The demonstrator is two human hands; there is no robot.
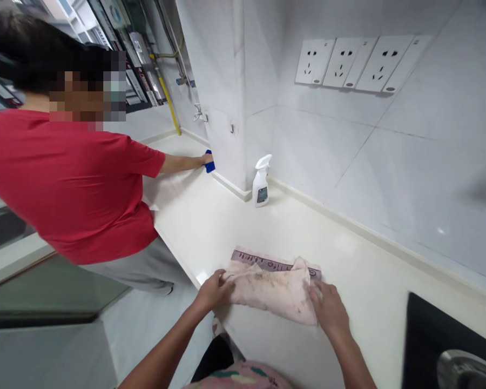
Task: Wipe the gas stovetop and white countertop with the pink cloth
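A stained pink cloth lies partly folded on the white countertop near its front edge. My left hand pinches the cloth's left corner. My right hand grips the cloth's right side, fingers closed over the fabric. Both hands rest low on the counter.
A white spray bottle stands by the wall corner. A person in a red shirt leans over the counter at left, a hand on a blue cloth. Wall sockets sit above. A black hob is at right.
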